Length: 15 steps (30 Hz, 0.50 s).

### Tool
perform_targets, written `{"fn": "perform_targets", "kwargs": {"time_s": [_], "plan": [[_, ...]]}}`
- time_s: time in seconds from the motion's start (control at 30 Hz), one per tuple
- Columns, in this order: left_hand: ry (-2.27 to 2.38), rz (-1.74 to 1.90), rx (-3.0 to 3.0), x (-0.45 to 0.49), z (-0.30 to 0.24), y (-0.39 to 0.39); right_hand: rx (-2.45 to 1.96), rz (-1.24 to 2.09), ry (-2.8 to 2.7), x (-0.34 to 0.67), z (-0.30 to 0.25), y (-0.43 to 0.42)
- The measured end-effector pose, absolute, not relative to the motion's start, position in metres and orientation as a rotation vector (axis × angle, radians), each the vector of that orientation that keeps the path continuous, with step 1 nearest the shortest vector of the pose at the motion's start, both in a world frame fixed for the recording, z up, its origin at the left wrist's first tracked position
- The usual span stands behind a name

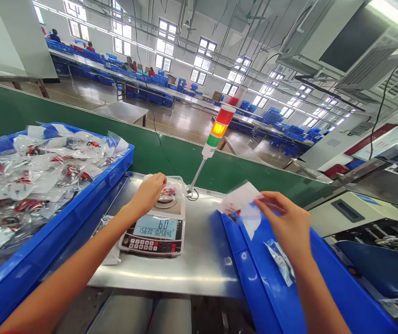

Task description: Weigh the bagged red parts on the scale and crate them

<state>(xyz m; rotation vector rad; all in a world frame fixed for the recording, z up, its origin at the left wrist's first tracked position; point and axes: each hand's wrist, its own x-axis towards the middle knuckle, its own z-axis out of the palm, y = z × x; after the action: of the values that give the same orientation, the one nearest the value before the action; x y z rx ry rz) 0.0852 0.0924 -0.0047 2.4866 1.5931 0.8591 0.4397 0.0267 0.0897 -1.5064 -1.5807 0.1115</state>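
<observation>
My left hand [148, 192] is on a transparent plastic bag [171, 186] with red parts inside, and the bag lies on the pan of a digital weighing scale [153, 234]. The scale's display is lit and shows numbers. My right hand [285, 222] is over a blue tray [264, 278], its fingers on a white packet [240, 199] that is blurred by motion. A small transparent bag [280, 262] lies in that tray just below my right hand.
A blue tray [62, 204] heaped with bagged red parts stands to the left on a steel bench [199, 264]. A stack light [218, 127] rises behind the scale. A green partition [80, 134] runs behind the bench, and a machine [369, 227] stands at right.
</observation>
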Motion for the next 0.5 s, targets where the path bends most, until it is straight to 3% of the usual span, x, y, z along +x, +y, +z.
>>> {"fn": "perform_targets", "kwargs": {"time_s": [0.33,0.5], "plan": [[1.602,0.854,2.402,0.096,-0.009,0.081,-1.08,0.3,-1.715,0.327,0.105,0.104],[1.77,1.014,2.184,0.05,0.038,0.085,-1.049,0.317,-1.76,0.31,0.115,0.135]]}}
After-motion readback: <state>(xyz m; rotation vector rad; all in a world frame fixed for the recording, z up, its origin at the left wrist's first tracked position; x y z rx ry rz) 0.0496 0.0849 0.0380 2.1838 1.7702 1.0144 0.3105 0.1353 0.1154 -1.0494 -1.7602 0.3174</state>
